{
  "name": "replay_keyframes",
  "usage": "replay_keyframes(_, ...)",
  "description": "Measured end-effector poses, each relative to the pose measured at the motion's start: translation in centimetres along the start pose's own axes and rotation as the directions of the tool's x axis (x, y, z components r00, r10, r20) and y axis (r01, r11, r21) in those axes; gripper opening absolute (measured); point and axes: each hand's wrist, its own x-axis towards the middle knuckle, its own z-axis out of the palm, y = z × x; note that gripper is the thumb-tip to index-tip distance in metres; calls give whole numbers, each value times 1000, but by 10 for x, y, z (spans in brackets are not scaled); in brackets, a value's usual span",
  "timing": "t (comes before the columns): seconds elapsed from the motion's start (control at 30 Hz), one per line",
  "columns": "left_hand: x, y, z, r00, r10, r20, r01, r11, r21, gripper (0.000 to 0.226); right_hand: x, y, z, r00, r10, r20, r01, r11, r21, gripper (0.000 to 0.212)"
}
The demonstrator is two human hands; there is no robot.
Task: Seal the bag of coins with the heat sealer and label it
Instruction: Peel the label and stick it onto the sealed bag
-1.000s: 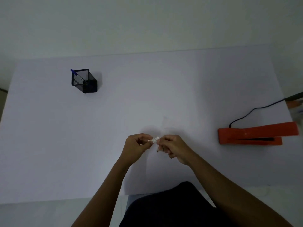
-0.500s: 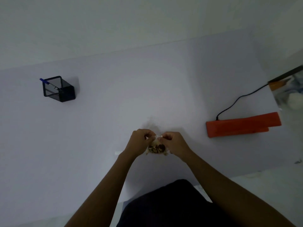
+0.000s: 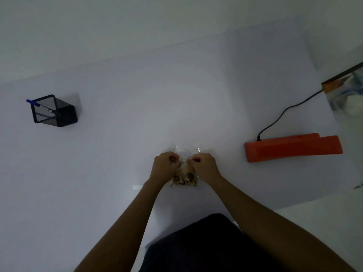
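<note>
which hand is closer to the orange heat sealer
Right. The right hand grips the bag of coins on the side facing the heat sealer; the left hand grips the bag's far side, away from the sealer.

A single wide-angle view, worn on the person's head, looks forward and steeply down onto the white table (image 3: 110,173); the frame is tilted, so the table's far edge climbs from lower left to upper right; the forearms enter from the bottom edge, and the left hand (image 3: 164,167) and right hand (image 3: 204,166) sit just below centre, close to the lens; the black mesh pen holder (image 3: 55,111) lies far out at the left, the orange heat sealer (image 3: 292,147) at the right; the wall fills the top; only this one view is given, so nothing is shared.
</note>
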Motion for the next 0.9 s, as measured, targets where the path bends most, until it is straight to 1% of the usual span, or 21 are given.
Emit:
replay_keyframes(0.23,1,0,2,1000,-23,-15,22,998,-50,11,5,0,5,999,41,-18,-41,998,-49,21)
replay_keyframes(0.3,1,2,4,999,-29,-23,28,999,-38,9,5,0,7,999,47,-18,-49,997,-67,22)
replay_keyframes(0.47,1,7,8,995,-76,-58,79,996,40,14,5,1,7,1000,27,-13,-28,994,-109,25)
replay_keyframes(0.7,4,8,7,994,-105,-31,107,990,86,14,7,1,8,999,40,-20,-42,990,-134,32)
replay_keyframes(0.9,5,6,9,993,-108,-47,112,988,109,15,7,-3,8,998,43,-35,-47,988,-145,33)
